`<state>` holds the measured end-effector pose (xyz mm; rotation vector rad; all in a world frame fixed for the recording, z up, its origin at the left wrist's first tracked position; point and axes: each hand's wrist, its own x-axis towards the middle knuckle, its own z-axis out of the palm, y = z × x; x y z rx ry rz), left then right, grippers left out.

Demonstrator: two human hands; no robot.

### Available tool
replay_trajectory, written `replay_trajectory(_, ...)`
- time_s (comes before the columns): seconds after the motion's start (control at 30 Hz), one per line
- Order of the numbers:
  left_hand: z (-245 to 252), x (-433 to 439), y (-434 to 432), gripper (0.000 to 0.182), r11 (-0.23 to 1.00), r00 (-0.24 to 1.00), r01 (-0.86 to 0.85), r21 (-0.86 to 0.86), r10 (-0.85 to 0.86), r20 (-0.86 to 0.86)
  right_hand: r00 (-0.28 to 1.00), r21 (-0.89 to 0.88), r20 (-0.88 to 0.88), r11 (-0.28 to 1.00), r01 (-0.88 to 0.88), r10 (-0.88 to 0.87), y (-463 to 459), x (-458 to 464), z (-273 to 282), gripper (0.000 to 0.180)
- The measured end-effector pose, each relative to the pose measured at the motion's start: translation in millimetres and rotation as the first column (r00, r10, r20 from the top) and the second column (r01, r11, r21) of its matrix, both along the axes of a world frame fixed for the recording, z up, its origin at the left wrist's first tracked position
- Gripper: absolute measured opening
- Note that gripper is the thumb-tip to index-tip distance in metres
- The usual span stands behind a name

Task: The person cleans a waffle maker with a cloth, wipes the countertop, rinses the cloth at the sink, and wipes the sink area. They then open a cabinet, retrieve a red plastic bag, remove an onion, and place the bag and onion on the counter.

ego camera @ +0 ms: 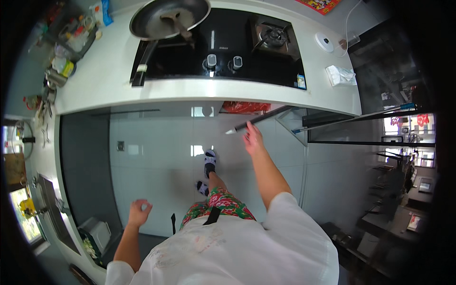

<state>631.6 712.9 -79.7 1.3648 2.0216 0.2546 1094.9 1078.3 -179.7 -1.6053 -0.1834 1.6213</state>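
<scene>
My right hand [253, 139] is over the floor in front of the counter, its fingertips at the dark edge of what looks like an open cabinet door [265, 117]; whether they grip it is unclear. Low at the left, my left hand [139, 213] is empty, its fingers loosely curved towards the thumb. Behind the door's edge a red plastic-like item [245, 107] shows under the countertop. On the black gas hob [228, 60] a frying pan [153, 21] sits at the left, with a brown spatula [180, 28] across its rim. Two knobs are at the hob's front.
The white countertop [171, 91] overhangs the floor. A tissue pack [340, 76] and a round white lid-like disc [324, 42] lie right of the hob. A long pole [356, 118] slants at the right. Jars and a cluttered rack [76, 44] stand at the left, above a side counter with a sink.
</scene>
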Motion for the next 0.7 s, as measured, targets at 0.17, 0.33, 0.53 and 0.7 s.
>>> replay_trajectory(0.17, -46, 46, 52, 0.019, 0.991, 0.988, -0.082, 0.105, 0.067, 0.142, 0.4, -0.271, 0.803, 0.869, -0.415, 0.442, -122, 144, 16, 0.043)
replay_trajectory(0.33, -67, 110, 67, 0.02, 0.988, 0.966, -0.15, -0.027, 0.153, 0.208, -0.245, -0.702, 0.711, 0.646, -0.298, 0.659, -130, 265, 62, 0.043)
replay_trajectory(0.53, -78, 175, 78, 0.027, 0.966, 0.952, -0.251, -0.067, 0.259, 0.165, -0.387, -0.388, 0.912, 0.594, -0.704, 0.137, -72, 203, 44, 0.06)
replay_trajectory(0.7, -97, 231, 104, 0.045, 0.951, 0.93, -0.308, -0.03, 0.307, 0.202, 0.277, 0.053, 0.811, 0.406, -0.912, 0.516, 55, 7, -41, 0.087)
